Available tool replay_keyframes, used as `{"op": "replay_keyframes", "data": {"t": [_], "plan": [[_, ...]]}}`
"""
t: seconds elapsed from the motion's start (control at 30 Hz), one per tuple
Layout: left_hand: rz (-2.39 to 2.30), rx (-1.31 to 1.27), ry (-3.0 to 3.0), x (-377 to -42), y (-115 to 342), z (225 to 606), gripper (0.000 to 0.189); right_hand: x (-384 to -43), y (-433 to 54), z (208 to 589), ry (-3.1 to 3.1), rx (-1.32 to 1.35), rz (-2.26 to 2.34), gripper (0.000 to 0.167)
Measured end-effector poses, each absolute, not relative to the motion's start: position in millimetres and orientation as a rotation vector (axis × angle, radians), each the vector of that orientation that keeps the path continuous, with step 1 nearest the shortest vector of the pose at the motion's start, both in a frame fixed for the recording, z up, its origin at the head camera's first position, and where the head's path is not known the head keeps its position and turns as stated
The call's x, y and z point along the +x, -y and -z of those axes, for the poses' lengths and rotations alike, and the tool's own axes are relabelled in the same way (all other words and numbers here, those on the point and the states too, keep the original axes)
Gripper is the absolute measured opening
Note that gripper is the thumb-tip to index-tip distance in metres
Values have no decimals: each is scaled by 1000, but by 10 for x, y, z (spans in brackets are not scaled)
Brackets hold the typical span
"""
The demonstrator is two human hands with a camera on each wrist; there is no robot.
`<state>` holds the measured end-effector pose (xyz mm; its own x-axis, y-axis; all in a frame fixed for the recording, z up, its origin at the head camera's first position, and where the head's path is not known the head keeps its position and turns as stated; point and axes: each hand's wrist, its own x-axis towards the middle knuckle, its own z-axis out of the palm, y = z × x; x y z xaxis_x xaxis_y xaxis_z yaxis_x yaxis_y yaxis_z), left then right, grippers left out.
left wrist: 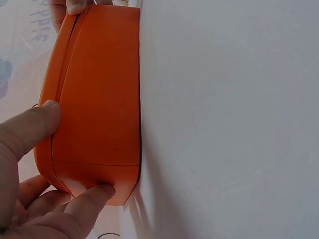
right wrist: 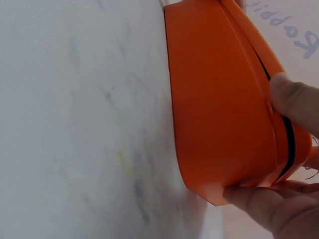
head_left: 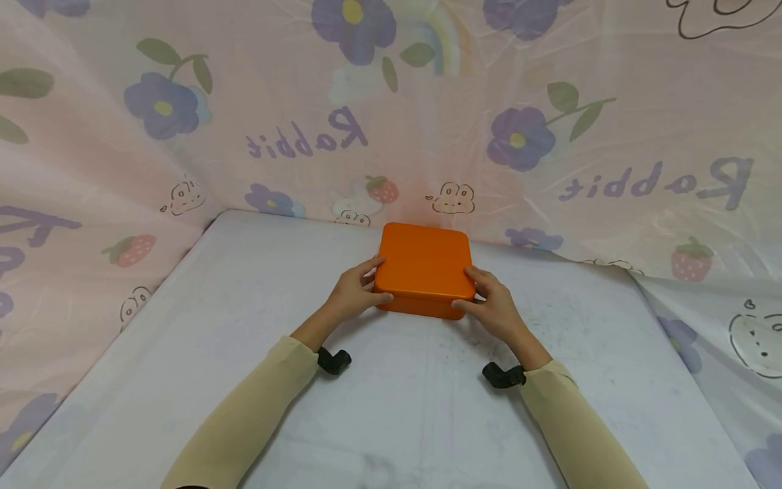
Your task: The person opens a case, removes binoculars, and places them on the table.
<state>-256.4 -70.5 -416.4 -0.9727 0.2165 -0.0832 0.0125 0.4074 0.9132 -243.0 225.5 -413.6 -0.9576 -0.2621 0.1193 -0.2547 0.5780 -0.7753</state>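
While orange box [head_left: 424, 268] sits on wht tbl [head_left: 391, 414] | L hand [head_left: 354, 291] grips L side | R hand [head_left: 493, 305] grips R side | dark gap [right wrist: 290, 142] under lid [right wrist: 302, 142] nr R thumb [right wrist: 295, 97]

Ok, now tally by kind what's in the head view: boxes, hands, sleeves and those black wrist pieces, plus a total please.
Orange box: 1
Left hand and right hand: 2
Pale sleeves: 2
Black wrist pieces: 2
Total: 7
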Motion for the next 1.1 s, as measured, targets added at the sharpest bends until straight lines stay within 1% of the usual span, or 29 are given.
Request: {"op": "replay_keyframes", "data": {"t": [0.9,1.1], "plan": [[-1628,227,-2458,-2588,712,4214,82,-2434,-2263,4150,-2790,-506,1363,77],[-1676,240,-2428,-2609,707,4192,81,-2450,-2269,4099,-2731,-521,1469,75]]}}
